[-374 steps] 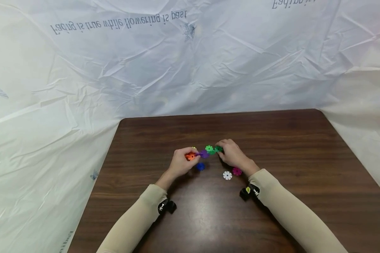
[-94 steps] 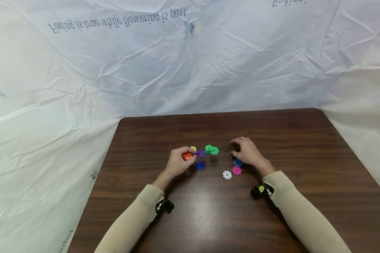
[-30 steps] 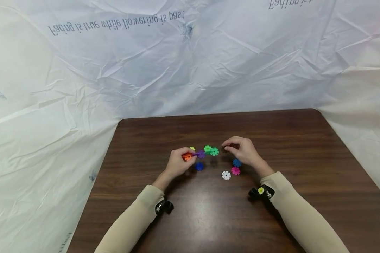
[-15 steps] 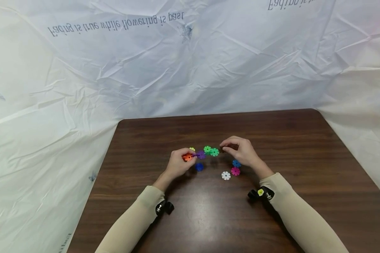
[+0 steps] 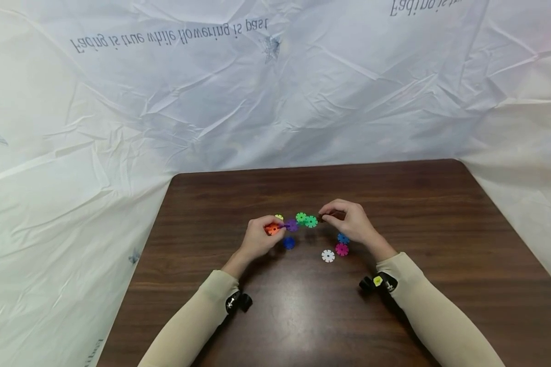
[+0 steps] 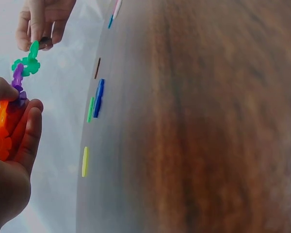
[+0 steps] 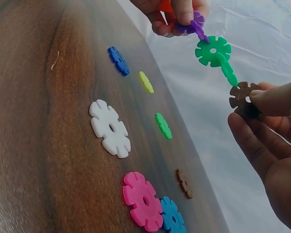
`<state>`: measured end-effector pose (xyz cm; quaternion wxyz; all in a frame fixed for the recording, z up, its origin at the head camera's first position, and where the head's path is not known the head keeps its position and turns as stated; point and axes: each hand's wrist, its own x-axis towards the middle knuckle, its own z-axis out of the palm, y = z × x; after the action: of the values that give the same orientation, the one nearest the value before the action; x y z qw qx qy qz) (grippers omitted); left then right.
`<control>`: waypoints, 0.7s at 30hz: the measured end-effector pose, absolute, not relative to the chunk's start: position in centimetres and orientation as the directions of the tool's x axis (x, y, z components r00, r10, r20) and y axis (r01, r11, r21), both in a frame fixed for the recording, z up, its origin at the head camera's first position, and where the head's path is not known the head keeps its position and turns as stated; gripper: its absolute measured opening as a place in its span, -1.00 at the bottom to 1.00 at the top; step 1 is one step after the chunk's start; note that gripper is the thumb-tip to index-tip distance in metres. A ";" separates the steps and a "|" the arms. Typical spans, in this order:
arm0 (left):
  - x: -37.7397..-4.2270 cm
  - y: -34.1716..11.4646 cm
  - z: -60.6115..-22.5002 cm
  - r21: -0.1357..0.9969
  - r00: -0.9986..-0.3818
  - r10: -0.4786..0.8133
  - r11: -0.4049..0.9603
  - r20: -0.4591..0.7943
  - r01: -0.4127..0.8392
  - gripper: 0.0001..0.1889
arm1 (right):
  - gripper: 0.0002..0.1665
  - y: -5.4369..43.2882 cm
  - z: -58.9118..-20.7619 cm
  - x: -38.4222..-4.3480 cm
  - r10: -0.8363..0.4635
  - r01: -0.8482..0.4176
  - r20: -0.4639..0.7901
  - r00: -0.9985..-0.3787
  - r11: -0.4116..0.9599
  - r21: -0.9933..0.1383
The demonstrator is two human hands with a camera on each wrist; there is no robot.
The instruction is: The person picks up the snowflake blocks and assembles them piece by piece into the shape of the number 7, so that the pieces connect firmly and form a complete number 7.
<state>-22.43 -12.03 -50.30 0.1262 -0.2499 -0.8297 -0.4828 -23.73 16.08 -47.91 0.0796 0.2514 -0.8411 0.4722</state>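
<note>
My left hand [image 5: 258, 237] pinches a short chain of notched plastic interlocking discs above the table. An orange disc [image 6: 0, 143] sits within that hand, purple discs [image 6: 18, 77] come out past the thumb, and green discs [image 7: 213, 51] make up the far end. Between thumb and fingers my right hand [image 5: 352, 220] holds a brown interlocking disc [image 7: 241, 95]. Its notched edge is right at the tip of the last green disc in the right wrist view. Fingers cover part of the brown disc and of the orange one.
Loose discs lie on the dark wooden table [image 5: 284, 316]: blue [image 7: 118, 61], yellow [image 7: 146, 82], light green [image 7: 163, 126], white [image 7: 110, 128], pink [image 7: 142, 201], light blue [image 7: 172, 215] and brown [image 7: 184, 184]. A pale printed sheet [image 5: 275, 102] hangs behind the table.
Since about three seconds ago my right hand has moved left to the chain's green end, bringing the brown disc. My left hand stays nearly where it was, still holding the chain.
</note>
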 end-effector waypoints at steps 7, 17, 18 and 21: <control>-22.3 -12.0 -50.7 0.724 -0.827 0.307 0.402 0.470 0.561 -0.93 | -0.84 15.5 -46.8 -22.5 -0.363 -0.494 0.359 -0.860 0.418 -0.762; -22.4 -12.0 -50.7 0.722 -0.827 0.302 0.403 0.475 0.562 -0.93 | -0.86 14.9 -44.8 -21.3 -0.372 -0.516 0.379 -0.847 0.410 -0.752; -22.4 -12.0 -50.7 0.723 -0.827 0.303 0.402 0.473 0.561 -0.93 | -0.86 14.9 -44.8 -21.4 -0.371 -0.513 0.376 -0.849 0.410 -0.754; -22.5 -12.0 -50.7 0.727 -0.830 0.300 0.402 0.470 0.557 -0.93 | -0.86 15.3 -46.4 -22.3 -0.363 -0.510 0.379 -0.851 0.402 -0.760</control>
<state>-22.46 -12.05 -50.68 0.1331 -0.2591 -0.8266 -0.4816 -22.31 15.26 -46.36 0.0764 0.2619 -0.8338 0.4799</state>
